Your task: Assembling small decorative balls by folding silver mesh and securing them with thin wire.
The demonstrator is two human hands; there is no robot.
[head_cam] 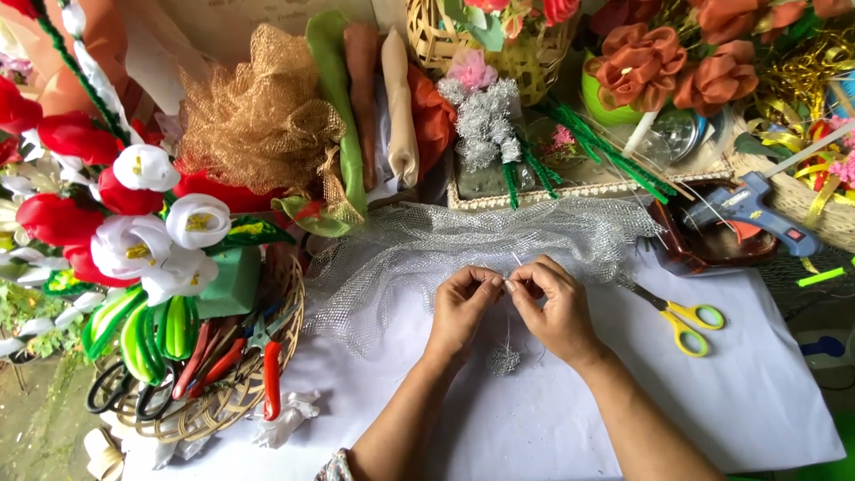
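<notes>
Scissors (686, 322) lie right of both hands (512, 307), basket (214, 405) left.

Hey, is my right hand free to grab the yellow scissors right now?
Probably not at once: the right hand pinches a thin wire with the left hand. The yellow scissors lie just beside it on the white sheet, nothing between.

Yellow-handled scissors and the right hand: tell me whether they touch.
Apart. The head view shows bare white cloth between the scissors and the right hand.
</notes>
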